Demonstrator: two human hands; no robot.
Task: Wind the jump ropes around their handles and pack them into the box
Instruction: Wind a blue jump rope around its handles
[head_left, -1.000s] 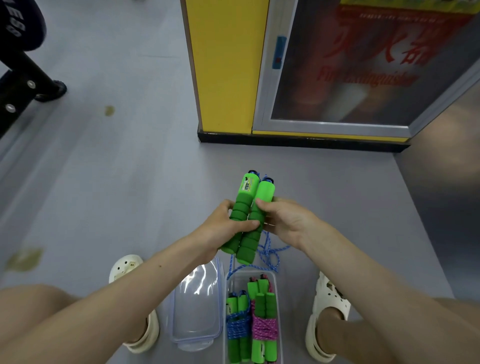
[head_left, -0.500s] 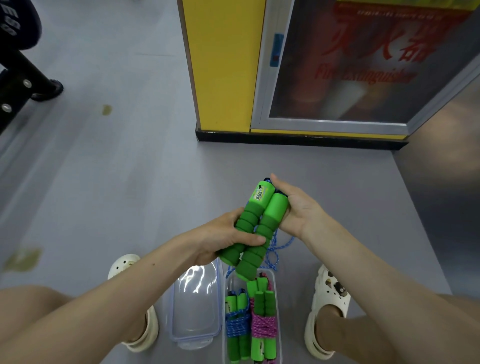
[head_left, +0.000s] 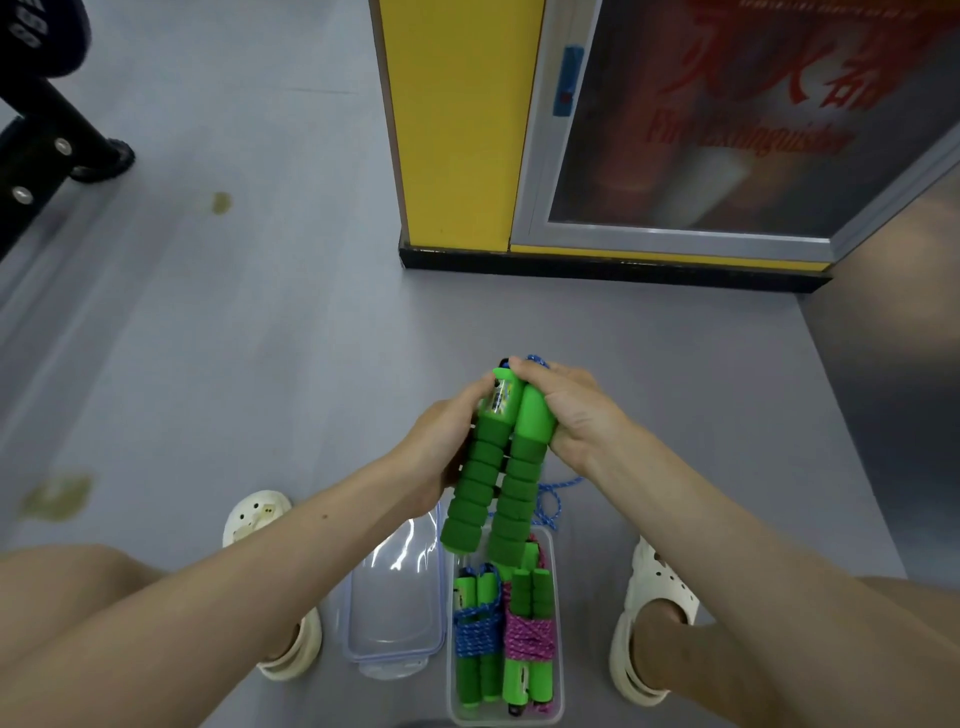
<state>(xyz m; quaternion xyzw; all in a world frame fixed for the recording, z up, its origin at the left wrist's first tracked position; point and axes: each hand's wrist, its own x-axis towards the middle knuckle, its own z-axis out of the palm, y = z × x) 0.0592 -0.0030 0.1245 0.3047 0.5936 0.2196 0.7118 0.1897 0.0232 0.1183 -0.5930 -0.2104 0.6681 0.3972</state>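
On the grey floor (head_left: 260, 364) a clear box (head_left: 560, 649) sits under two hands holding jump rope handles (head_left: 498, 478).
The box holds a blue wound rope (head_left: 475, 631) and a pink wound rope (head_left: 530, 636). The left hand (head_left: 441, 447) and right hand (head_left: 576, 415) curl their fingers round the green handles, and a loose blue rope (head_left: 550, 501) hangs below.

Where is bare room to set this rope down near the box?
Free: grey floor between the held handles and the yellow cabinet. Crowded: two wound ropes span the box, the lid sits by its left wall, loose blue rope trails past its far right corner.
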